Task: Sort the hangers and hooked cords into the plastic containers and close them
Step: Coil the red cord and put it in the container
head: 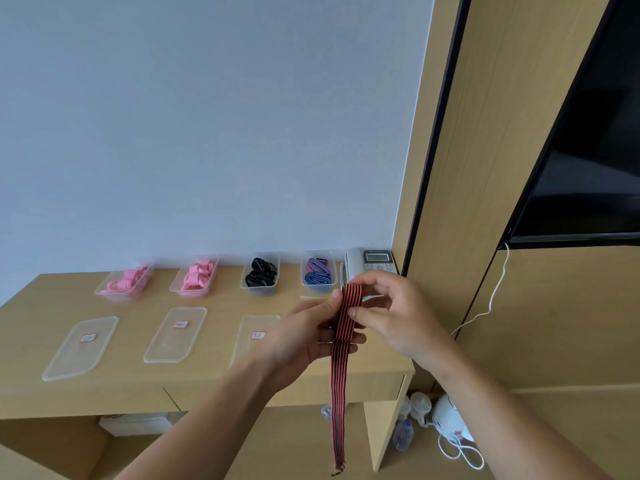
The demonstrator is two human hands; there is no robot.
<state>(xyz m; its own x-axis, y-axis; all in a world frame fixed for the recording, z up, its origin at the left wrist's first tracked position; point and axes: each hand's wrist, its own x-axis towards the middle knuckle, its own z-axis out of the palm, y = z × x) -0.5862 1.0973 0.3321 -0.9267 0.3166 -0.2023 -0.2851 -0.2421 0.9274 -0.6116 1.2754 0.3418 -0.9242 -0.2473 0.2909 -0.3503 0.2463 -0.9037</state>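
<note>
A red and black striped cord (338, 386) hangs down in front of the desk, folded over at its top. My left hand (304, 337) grips the folded part from the left. My right hand (391, 313) pinches the same fold from the right with thumb and fingers. At the back of the desk stand open plastic containers: two with pink hangers (126, 279) (197, 276), one with black items (260, 271), one with a blue and purple cord (317, 271). Three clear lids (81, 346) (176, 334) (256, 336) lie flat in front of them.
A white desk phone (372, 265) sits at the desk's back right corner. A dark TV screen (588, 150) hangs on the wooden wall at right. A white kettle (450, 420), bottles and a loose white cable lie on the floor under the right side.
</note>
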